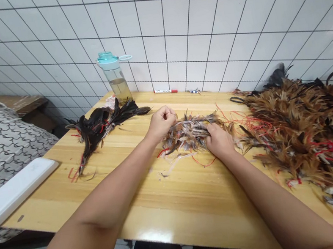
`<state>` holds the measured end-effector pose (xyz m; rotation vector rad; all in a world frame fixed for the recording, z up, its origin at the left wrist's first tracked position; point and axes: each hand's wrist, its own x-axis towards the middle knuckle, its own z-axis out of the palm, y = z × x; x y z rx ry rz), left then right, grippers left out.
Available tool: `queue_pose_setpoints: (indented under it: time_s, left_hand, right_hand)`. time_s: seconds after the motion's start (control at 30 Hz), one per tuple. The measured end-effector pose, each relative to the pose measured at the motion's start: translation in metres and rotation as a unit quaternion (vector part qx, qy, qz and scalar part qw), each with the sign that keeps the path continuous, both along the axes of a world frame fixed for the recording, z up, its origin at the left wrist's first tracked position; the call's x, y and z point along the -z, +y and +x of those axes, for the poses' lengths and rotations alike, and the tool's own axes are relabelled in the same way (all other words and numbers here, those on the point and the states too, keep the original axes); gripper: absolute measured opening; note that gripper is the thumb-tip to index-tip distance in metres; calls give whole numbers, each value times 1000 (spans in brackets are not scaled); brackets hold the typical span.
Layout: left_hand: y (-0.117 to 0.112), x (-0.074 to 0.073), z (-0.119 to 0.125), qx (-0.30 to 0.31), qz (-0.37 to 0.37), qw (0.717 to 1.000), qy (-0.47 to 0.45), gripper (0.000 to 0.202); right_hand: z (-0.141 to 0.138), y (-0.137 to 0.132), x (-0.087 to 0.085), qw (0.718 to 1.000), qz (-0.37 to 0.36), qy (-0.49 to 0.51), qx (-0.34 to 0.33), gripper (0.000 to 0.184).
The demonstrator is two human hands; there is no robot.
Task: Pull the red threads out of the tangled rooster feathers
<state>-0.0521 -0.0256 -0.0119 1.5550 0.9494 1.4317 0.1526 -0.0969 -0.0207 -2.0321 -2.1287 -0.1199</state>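
Observation:
A loose pile of brown, grey and white feathers (189, 132) lies on the wooden table in front of me. At its upper left edge, my left hand (162, 122) is curled closed, thumb against the fingers; whatever it may pinch is too small to make out. My right hand (219, 138) reaches into the right side of the pile, fingers closed around some feathers there. Red string (205, 164) trails out below the pile, and a tangle of red string (255, 123) lies to the right of my right hand.
Bundles of brown feathers (301, 122) cover the table's right side. At left are black feathers (97, 126), a water bottle (118, 81) with a teal lid, and a long white device (20, 189) at the edge. A red-capped marker (165, 91) lies near the tiled wall (154, 36).

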Motion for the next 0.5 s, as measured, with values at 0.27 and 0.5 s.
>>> queue_pose_setpoints:
  time_s: [0.27,0.5]
  left_hand:
    - [0,-5,-6,-40,35,981,184,18]
    - [1,-8,-3,-74,91,948,294,11]
  right_hand:
    - [1,0,3,996,19,84,-39,47]
    - [-3,2,7,919,27,354,-171,55]
